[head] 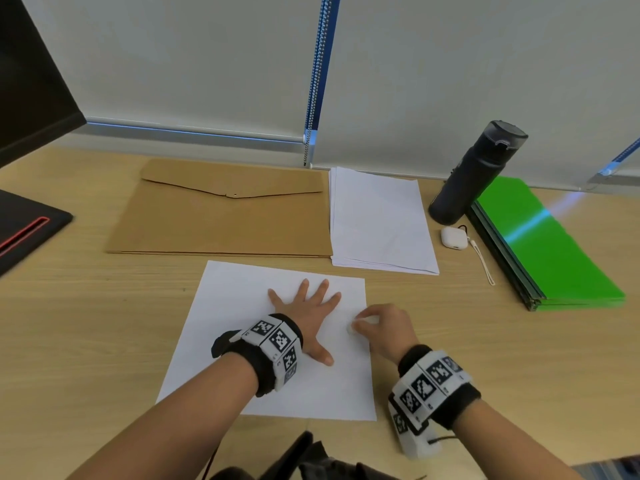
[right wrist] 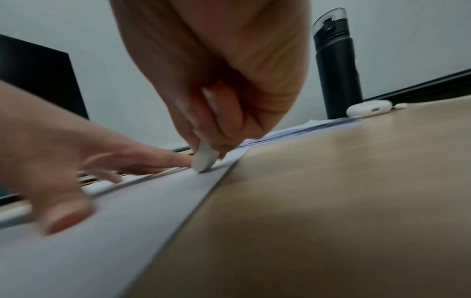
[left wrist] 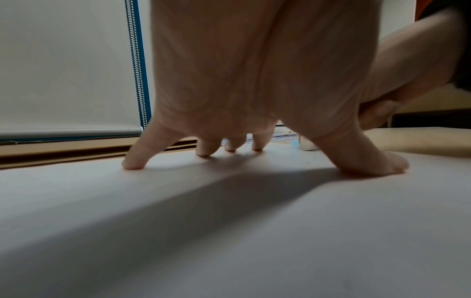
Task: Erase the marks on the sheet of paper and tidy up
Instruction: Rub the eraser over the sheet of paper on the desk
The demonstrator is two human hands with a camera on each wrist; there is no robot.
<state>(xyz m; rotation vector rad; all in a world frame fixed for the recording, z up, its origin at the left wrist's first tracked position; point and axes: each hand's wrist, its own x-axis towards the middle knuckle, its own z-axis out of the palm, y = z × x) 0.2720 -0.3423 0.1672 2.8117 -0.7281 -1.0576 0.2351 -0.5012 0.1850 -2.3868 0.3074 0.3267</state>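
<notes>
A wooden desk [head: 86, 323] is carrying everything, with a brown envelope [head: 221, 220] and a stack of white paper [head: 381, 223] lying side by side at the back. A green folder stack [head: 550, 244] is sitting at the right, with a dark bottle [head: 474, 174] standing just beside it. The sheet of paper [head: 242, 341] is lying nearest the person. The left hand [head: 308, 320] is pressing flat on it with fingers spread. The right hand [head: 388, 327] is pinching a white eraser [right wrist: 205, 159], its lower end touching the sheet near the right edge. A white earbud case [head: 455, 239] is resting near the bottle.
</notes>
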